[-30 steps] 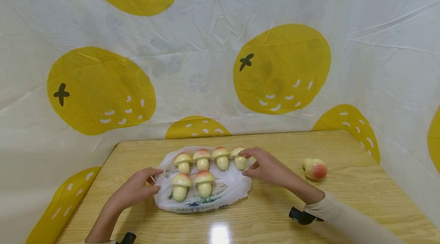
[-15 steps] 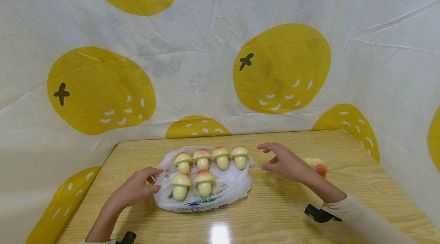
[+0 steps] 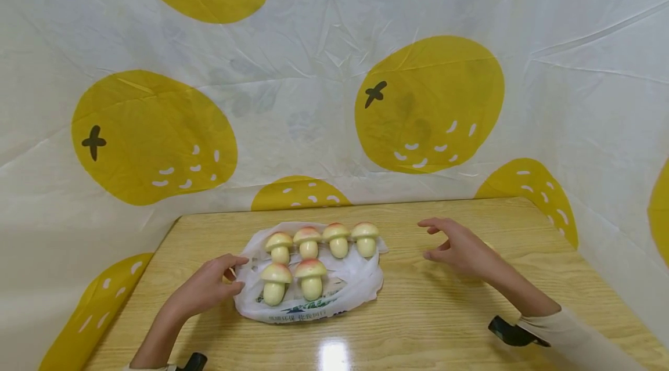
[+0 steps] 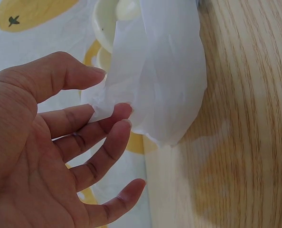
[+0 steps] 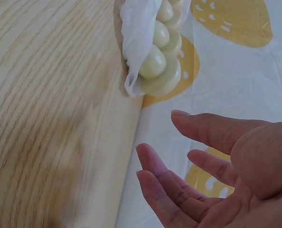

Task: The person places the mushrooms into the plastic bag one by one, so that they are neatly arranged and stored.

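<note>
Several toy mushrooms, pale yellow with reddish caps, lie on a flattened white plastic bag in the head view. Two, including this front mushroom, form the nearer row; the others, such as the rightmost mushroom, line up behind. My left hand stays at the bag's left edge, fingers loosely bent and fingertips touching the thin plastic in the left wrist view. To the right of the bag, my right hand hovers over the table with parted, relaxed fingers and holds nothing.
Another mushroom on the right of the wooden table is almost wholly hidden behind my right hand. A white cloth with yellow fruit prints hangs at the table's back and sides. Each wrist wears a black band.
My right hand has left the rightmost mushroom in the back row and moved right, now covering the separate mushroom. The left hand and the bag have kept their places.
</note>
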`<state>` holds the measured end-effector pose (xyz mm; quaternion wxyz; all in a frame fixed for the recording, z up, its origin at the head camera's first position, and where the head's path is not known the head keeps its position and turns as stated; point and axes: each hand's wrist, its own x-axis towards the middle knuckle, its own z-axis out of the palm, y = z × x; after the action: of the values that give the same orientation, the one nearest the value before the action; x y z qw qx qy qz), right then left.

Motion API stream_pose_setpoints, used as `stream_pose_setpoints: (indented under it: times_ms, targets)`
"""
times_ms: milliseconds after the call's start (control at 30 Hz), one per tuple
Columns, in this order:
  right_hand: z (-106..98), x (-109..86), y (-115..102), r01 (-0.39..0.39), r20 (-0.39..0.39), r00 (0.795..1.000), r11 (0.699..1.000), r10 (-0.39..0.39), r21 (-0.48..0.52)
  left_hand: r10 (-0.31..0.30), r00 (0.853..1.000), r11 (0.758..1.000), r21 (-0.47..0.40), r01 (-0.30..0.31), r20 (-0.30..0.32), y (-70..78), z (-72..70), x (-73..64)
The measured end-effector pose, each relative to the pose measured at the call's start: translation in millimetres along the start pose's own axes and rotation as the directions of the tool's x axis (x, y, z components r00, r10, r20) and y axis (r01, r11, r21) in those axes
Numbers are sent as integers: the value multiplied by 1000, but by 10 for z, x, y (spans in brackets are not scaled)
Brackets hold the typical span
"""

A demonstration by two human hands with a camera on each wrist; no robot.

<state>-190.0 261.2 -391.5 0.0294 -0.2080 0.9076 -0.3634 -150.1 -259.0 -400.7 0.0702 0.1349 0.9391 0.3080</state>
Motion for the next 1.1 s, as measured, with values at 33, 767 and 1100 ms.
stream_pose_setpoints:
  times_ms: [33,767,1100]
  targets:
    - [-18,-12,12,-5,-1,1000,1000,5,-6,2,1000,1000,0,-2,-1,0,1,-1]
    - [-267,-248,262,-74,-69,996,971,60,-229,16,1000,1000,16,-16,0,-2,-3,-1]
    - [-296,-311,349,-241,-155,969,886,195,-395,49,999,999,7,-49,11,-35,2,6]
